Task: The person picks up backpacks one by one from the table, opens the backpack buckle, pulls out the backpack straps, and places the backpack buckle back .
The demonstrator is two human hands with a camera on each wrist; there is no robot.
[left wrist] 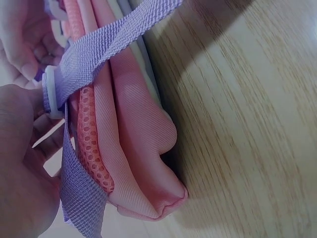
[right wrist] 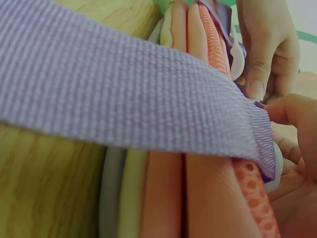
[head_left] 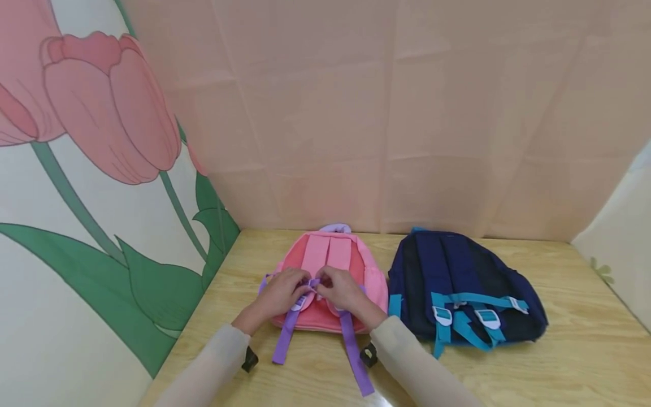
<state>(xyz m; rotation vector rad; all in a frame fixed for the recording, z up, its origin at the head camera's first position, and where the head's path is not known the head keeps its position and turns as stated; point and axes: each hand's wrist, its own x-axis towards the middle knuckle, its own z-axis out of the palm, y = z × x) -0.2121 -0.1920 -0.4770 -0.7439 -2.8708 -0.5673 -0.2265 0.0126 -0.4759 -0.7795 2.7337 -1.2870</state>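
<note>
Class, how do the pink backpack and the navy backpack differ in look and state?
The pink backpack has purple webbing; the navy backpack has teal webbing.
The navy backpack looks wider than the pink backpack.
The left hand and right hand hold the pink backpack's purple webbing; neither touches the navy backpack.
Both lie on the wooden table, shoulder straps facing up.

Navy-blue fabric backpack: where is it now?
In the head view, the navy-blue backpack lies on the wooden table, right of the pink fabric backpack.

Pink backpack (head_left: 325, 321) (purple straps (head_left: 351, 345)), face-down
</note>
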